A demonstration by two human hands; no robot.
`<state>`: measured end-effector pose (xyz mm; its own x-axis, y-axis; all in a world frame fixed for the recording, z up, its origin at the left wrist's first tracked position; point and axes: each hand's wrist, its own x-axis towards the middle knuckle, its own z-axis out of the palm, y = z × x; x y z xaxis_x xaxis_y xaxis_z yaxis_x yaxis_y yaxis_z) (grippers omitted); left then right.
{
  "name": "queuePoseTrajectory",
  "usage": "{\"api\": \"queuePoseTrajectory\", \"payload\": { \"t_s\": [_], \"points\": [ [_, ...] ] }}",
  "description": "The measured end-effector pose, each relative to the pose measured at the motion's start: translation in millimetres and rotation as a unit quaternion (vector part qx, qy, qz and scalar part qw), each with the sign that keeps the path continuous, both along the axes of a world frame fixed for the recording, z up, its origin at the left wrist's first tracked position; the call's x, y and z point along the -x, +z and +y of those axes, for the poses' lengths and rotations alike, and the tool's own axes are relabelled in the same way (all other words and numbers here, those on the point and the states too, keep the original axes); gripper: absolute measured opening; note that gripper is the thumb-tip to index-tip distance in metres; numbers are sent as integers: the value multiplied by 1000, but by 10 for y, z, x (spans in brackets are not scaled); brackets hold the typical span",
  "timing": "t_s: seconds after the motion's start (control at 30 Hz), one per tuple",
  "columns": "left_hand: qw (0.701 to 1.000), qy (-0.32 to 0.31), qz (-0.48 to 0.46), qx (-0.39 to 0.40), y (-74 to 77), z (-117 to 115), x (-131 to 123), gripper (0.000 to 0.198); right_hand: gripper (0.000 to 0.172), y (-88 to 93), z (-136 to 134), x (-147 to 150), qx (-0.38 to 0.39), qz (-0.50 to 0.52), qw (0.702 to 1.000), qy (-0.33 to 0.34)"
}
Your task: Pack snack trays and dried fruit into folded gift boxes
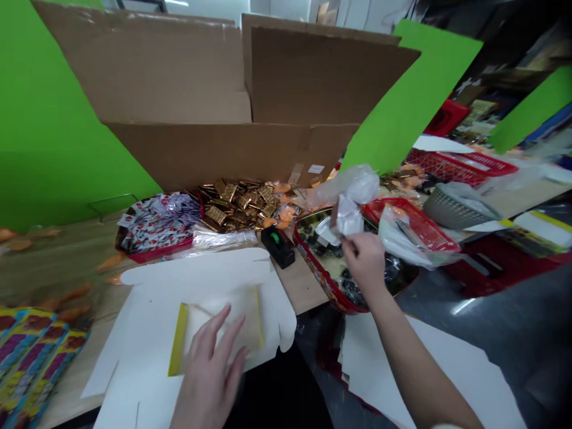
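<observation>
My left hand (214, 363) is spread, fingers apart, over a shallow piece with yellow edges (177, 339) and a pale, see-through-looking middle. Beneath it lies a large white die-cut cardboard sheet (156, 292). Whether the fingertips touch the yellow-edged piece, I cannot tell. My right hand (367, 262) is closed on a small shiny clear-and-white packet (347, 215), blurred by motion. It hangs above a red-rimmed oval tin (313, 275), which holds dark and clear wrapped pieces.
A black tape dispenser (277, 245) stands left of the tin. Behind are gold-wrapped pieces (241, 202), a red tray of small printed sachets (163, 223) and a tall cardboard box (223, 149). To the right are a red basket (415, 229) and a grey basket (460, 205).
</observation>
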<state>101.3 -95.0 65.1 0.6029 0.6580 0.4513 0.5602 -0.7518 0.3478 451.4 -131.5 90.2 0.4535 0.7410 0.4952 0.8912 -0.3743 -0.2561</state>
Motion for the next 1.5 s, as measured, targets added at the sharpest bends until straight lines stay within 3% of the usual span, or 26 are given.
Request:
{"api": "queuePoseTrajectory", "payload": {
  "t_s": [0.03,0.07,0.1,0.17,0.2,0.23,0.27,0.3,0.33,0.43,0.53,0.6,0.7,0.77,0.83,0.9,0.93,1.0,1.1,1.17,1.27,1.33,1.4,1.47,1.5],
  "points": [
    [1000,-17,-16,-19,138,-53,-122,55,23,139,-180,233,-24,6,992,122],
    [998,-48,-22,-42,266,-103,-238,62,19,257,-345,467,3,28,961,274],
    [994,-89,-13,-65,373,-141,-335,65,16,345,-479,672,45,58,922,381],
    [983,-159,22,-84,495,-168,-429,53,15,393,-611,881,83,111,869,475],
    [980,-179,43,-74,504,-151,-412,42,17,349,-601,849,91,134,877,453],
    [979,-187,60,-55,480,-117,-351,34,19,265,-547,726,106,145,906,384],
    [980,-184,70,-37,427,-68,-252,29,21,150,-459,529,123,150,938,287],
    [982,-174,74,-27,349,-8,-125,25,23,15,-349,286,157,135,967,146],
    [982,-166,81,-26,253,56,15,22,26,-127,-227,29,237,104,966,22],
    [983,-136,112,-54,-76,214,397,23,23,-510,119,-550,306,74,947,-71],
    [977,-112,179,-38,-332,264,611,25,27,-707,305,-681,329,51,939,-83],
    [969,-99,225,-7,-419,260,686,26,25,-706,284,-659,343,35,935,-86],
    [961,-85,261,41,-448,253,768,38,30,-534,64,-592,341,4,933,-113],
    [958,-87,264,68,-434,270,805,45,33,-370,-130,-405,236,-31,964,-118],
    [956,-96,260,92,-414,319,811,47,34,-257,-275,8,48,-59,996,-44],
    [955,-102,255,113,-395,391,789,41,36,-271,-311,621,-78,-62,988,121],
    [954,-102,253,122,-387,429,774,38,38,-329,-288,955,-78,-56,974,204],
    [953,-107,250,132,-381,488,764,35,36,-511,-193,1549,-33,-43,956,288],
    [957,-126,238,106,-416,519,834,36,34,-751,-53,1935,72,0,927,369],
    [963,-140,221,64,-466,517,915,40,35,-772,43,1774,93,37,918,383],
    [969,-150,197,20,-546,512,1009,46,29,-592,396,1145,39,74,959,271],
    [969,-163,186,13,-600,506,1039,49,32,-440,847,697,61,54,980,182],
    [974,-166,154,11,-669,486,1067,55,32,-361,1414,360,151,11,978,140],
    [990,-119,69,16,-756,462,1120,55,34,-383,1971,176,199,-10,971,130],
    [998,-63,6,23,-799,460,1157,52,36,-425,2210,136,213,-14,968,129]
  ]
}}
